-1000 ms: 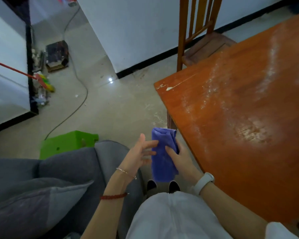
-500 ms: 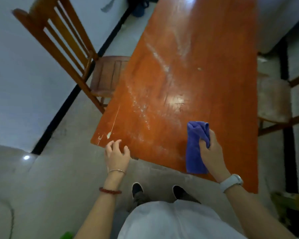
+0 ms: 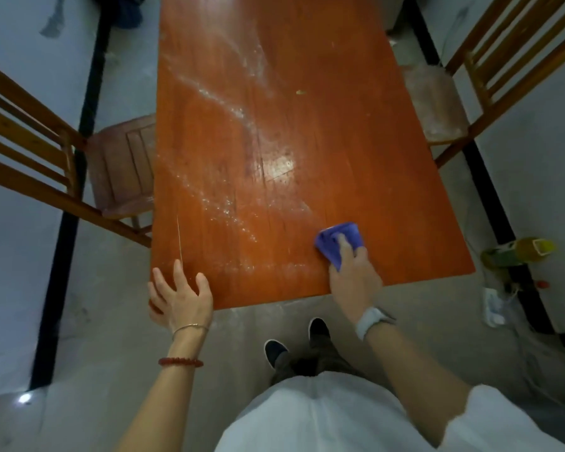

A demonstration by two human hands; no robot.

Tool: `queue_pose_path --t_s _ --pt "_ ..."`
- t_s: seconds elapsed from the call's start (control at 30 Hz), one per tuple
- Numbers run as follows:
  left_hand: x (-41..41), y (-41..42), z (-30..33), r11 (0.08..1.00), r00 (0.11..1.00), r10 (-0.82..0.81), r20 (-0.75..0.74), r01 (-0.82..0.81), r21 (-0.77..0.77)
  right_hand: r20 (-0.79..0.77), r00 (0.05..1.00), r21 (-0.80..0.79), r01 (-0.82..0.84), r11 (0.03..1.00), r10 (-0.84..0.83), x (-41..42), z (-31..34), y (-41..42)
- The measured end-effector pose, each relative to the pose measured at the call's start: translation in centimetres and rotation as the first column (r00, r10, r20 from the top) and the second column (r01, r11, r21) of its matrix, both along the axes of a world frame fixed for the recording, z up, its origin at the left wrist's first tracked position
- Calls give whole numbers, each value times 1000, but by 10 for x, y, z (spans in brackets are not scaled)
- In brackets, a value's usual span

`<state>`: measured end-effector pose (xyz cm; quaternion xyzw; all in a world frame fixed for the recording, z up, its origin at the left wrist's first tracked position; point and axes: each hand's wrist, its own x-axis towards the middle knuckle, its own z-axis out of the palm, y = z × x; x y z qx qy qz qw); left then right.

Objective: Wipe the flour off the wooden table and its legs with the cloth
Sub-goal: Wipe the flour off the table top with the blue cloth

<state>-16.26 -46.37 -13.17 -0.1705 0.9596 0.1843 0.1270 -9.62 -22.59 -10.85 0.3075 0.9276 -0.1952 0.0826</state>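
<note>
1. Right now my right hand (image 3: 353, 275) presses the blue cloth (image 3: 338, 243) flat on the wooden table (image 3: 340, 125), fingers laid over the top of it, near the table's 5 o'clock corner.
2. My left hand (image 3: 178, 296) rests spread on the 7 o'clock corner, fingers apart and holding nothing; I judge it a good brace.
3. Flour (image 3: 222, 102) streaks run from about 11 o'clock through the centre down toward the near edge, so most of the top looks unwiped.
4. To do this stroke well, I would keep the palm flat and sweep toward 9 o'clock along the near edge, gathering the powder instead of scattering it.
5. Overlap each pass, working toward 12 o'clock.
6. Legs are hidden under the top; I judge them a later job.
</note>
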Motion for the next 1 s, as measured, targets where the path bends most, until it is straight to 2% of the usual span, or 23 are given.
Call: queue_pose_path --t_s 0.03,0.1,0.13,0.2,0.27,0.33,0.4,0.5,0.57,0.6,0.67,0.73,0.77,0.8,0.87,0.93,1.0 --pt "-2 -6 0 1000 1000 -9 12 9 3 -21 989 -86 -149 985 148 -7 1 -31" --pt "-5 -15 1 999 999 -37 31 37 3 -102 922 -334 -384 861 373 -16 9 -80" --pt "-6 -18 3 999 998 -50 35 50 10 -149 909 -420 -415 807 390 -19 16 -92" --pt "-5 -22 6 997 996 -79 40 78 25 -243 929 -463 -363 809 277 -21 27 -85" --pt "-3 -25 6 993 993 -113 42 112 27 -287 944 -361 -264 894 163 -17 30 -53" --pt "-1 -28 4 992 991 -126 37 125 22 -250 966 -155 -111 982 70 -12 29 -9" --pt "1 -29 2 992 991 -128 28 127 9 -183 979 14 91 996 -87 -13 25 30" --pt "-1 -28 2 994 994 -108 6 108 -2 -96 967 89 243 966 -235 -29 10 53" --pt "-3 -26 3 995 995 -95 -4 95 2 -31 976 127 216 968 -214 -46 1 36" --pt "-4 -25 4 996 996 -92 -3 92 -4 -20 988 128 153 980 -151 -54 -2 18" --pt "-7 -26 4 996 996 -91 0 91 -18 -46 991 33 -122 992 123 -67 -1 -31" --pt "-10 -29 4 996 997 -82 15 82 -18 -90 888 -167 -460 872 451 -67 4 -76" --pt "-12 -30 3 997 997 -76 20 76 -13 -136 844 -259 -536 803 519 -65 7 -85" --pt "-14 -31 3 997 997 -75 22 75 -10 -197 841 -325 -540 776 503 -63 11 -85" --pt "-21 -31 3 996 996 -84 16 85 -5 -283 893 -357 -437 826 350 -68 18 -61" --pt "-28 -28 2 996 995 -94 20 94 6 -280 921 -176 -326 929 270 -80 20 -22" --pt "-35 -25 2 996 996 -90 24 89 12 -240 955 41 -168 985 173 -96 24 18"
